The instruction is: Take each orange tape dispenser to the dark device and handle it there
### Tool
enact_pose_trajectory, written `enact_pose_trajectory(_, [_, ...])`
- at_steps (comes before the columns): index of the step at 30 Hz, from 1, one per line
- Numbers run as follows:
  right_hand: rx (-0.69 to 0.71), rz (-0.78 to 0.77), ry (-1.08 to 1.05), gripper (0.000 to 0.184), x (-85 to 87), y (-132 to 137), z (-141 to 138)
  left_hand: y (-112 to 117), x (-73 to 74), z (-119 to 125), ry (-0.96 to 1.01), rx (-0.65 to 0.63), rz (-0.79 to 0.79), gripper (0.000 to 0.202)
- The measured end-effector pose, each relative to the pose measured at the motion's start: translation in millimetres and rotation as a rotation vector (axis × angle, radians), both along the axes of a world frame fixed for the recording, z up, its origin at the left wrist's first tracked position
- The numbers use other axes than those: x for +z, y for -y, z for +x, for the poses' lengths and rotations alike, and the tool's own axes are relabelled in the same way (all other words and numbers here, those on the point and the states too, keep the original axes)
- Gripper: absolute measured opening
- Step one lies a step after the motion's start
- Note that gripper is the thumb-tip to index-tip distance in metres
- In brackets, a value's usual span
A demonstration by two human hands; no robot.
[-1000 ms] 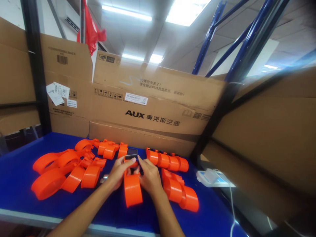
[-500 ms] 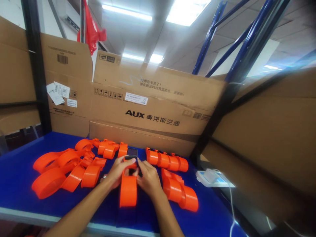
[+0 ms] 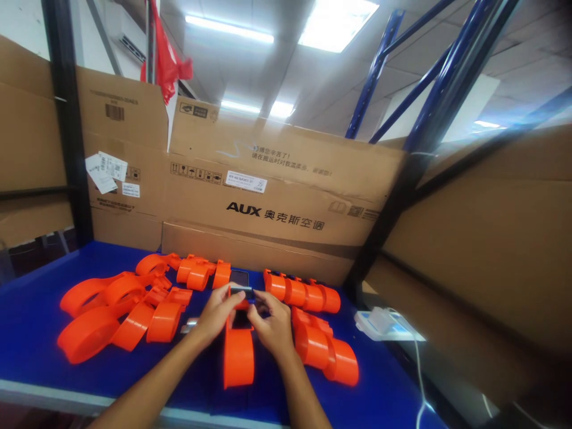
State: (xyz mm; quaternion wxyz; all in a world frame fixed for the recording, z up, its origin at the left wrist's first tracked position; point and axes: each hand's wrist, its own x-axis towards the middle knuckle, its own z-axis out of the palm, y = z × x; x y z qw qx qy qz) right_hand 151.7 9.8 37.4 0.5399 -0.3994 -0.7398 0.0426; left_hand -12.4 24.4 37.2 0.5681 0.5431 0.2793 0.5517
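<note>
Both hands meet at the far end of an orange plastic part (image 3: pixel 238 357) that lies lengthwise on the blue table (image 3: pixel 40 280). My left hand (image 3: pixel 217 314) pinches the top of that part with its fingers closed. My right hand (image 3: pixel 273 326) grips the same end from the right, thumb and fingers closed on it. A small dark piece (image 3: pixel 242 319) shows between my fingertips at the part's end. Just beyond my hands lies a dark phone-like object (image 3: pixel 239 277).
Several orange parts (image 3: pixel 116 307) lie in a pile to the left, a row of them (image 3: pixel 301 293) sits behind my hands, and more (image 3: pixel 326 348) lie to the right. A white device with a cable (image 3: pixel 384 322) rests at the right edge. Cardboard boxes (image 3: pixel 268 208) wall the back.
The orange part has swung slightly between my hands and now lies straighter toward me. My fingers have shifted a little nearer on its far end.
</note>
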Motion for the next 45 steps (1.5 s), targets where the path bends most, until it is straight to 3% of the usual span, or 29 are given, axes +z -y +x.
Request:
enact_pose_trajectory(7, [0.079,-0.163,-0.188,0.021,5.8,3,1,-4,-0.9,-3,0.068,-0.075,0.0,0.03])
enact_pose_trajectory(11, [0.031,-0.222,-0.457,0.029,10.0,-1,6,-10,-2.7,-6,0.206,-0.226,-0.034,0.034])
enact_pose_trajectory(14, [-0.025,-0.23,-0.52,0.028,9.3,-9,12,-13,-3.9,-7,0.225,-0.217,-0.053,0.032])
enact_pose_trajectory(18, [-0.131,-0.193,-0.423,0.021,2.1,-20,22,-15,-4.7,-8,0.213,-0.148,-0.1,0.033])
enact_pose_trajectory(25, [-0.247,-0.095,-0.003,0.016,-8.3,-23,31,-13,-4.9,-9,0.214,-0.063,-0.201,0.032])
enact_pose_trajectory(31, [-0.15,-0.044,-0.032,0.024,1.5,-17,25,-9,-2.5,-6,0.178,0.002,-0.174,0.033])
enact_pose_trajectory(38, [0.139,-0.029,0.013,0.034,16.7,2,6,-6,-3.3,-2,0.094,0.032,-0.146,0.04])
enact_pose_trajectory(45, [0.141,-0.043,-0.02,0.023,15.7,1,0,-5,-3.3,0,0.042,-0.009,-0.125,0.038])
